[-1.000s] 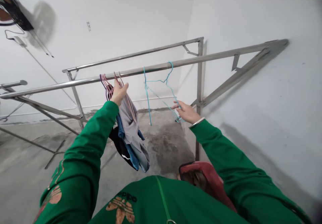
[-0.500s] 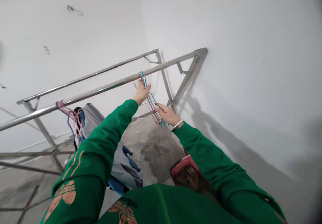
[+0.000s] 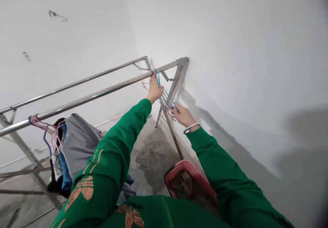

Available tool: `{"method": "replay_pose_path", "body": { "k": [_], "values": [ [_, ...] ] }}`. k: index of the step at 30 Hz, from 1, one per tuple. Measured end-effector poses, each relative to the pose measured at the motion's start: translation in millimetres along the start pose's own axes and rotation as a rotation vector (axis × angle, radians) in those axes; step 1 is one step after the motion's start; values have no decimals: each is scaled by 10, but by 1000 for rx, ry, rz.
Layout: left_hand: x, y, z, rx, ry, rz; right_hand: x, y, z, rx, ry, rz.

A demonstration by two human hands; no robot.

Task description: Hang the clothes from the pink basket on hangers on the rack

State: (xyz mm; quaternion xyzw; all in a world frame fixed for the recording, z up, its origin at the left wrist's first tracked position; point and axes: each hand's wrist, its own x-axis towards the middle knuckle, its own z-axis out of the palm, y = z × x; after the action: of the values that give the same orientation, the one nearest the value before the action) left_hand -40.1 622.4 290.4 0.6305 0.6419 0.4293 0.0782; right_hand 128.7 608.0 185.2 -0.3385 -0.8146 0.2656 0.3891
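Observation:
Several thin clothes hangers [image 3: 166, 97], turquoise and pink, hang by their hooks near the right end of the metal rail [image 3: 115, 88]. Just under the rail, my left hand [image 3: 154, 90] is closed round the hangers below their hooks. Lower and to the right, my right hand [image 3: 183, 115] pinches the far ends of the hangers, fingers closed on them; a bangle circles that wrist. No garment shows on these hangers.
To the left, clothes [image 3: 79, 142] hang on pink and purple hangers [image 3: 48, 129]. A pink basket [image 3: 202, 178] with brown cloth inside stands on the floor below my right arm. White walls [image 3: 230, 43] close off the corner behind the rack.
Both hands and the hangers have shifted right along the rail, closer to its end. My view has swung, so the hanging clothes sit further left and more of the basket shows.

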Motion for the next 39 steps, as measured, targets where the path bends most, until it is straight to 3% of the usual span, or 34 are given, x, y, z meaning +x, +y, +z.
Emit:
{"method": "replay_pose_path", "body": {
  "k": [3, 6, 7, 9, 10, 12, 14, 16, 18, 21, 25, 29, 32, 35, 39],
  "values": [
    [-525, 156, -305, 151, -103, 81, -172, 30, -51, -101, 170, -85],
    [-1402, 391, -866, 275, -374, 265, -535, -108, -71, -149, 461, -217],
    [-1723, 470, -1080, 318, -440, 266, -674, -172, -63, -118, 529, -245],
    [-2337, 576, -1508, 456, -400, 154, -933, -301, 1, 34, 570, -276],
    [-2613, 582, -1713, 542, -318, 64, -1044, -365, 67, 123, 535, -274],
    [-3079, 474, -2085, 717, -95, -130, -1212, -501, 281, 280, 334, -256],
    [-3415, 221, -2376, 843, 96, -286, -1306, -660, 589, 382, 8, -254],
    [-3608, -97, -2557, 872, 163, -384, -1336, -842, 941, 438, -310, -298],
    [-3669, -382, -2624, 845, 170, -427, -1335, -1040, 1279, 449, -518, -365],
    [-3603, -643, -2598, 820, 247, -437, -1335, -1333, 1680, 453, -682, -444],
    [-3469, -782, -2575, 776, 409, -512, -1366, -1640, 1990, 480, -736, -451],
    [-3447, -863, -2621, 607, 439, -596, -1401, -1787, 2142, 598, -759, -376],
    [-3533, -814, -2558, 573, 426, -591, -1451, -1827, 2214, 708, -741, -336],
    [-3690, -626, -2341, 829, 443, -517, -1523, -1873, 2261, 753, -714, -370],
    [-3879, -293, -1948, 1088, 259, -410, -1634, -1982, 2299, 722, -708, -501]
  ]
}}
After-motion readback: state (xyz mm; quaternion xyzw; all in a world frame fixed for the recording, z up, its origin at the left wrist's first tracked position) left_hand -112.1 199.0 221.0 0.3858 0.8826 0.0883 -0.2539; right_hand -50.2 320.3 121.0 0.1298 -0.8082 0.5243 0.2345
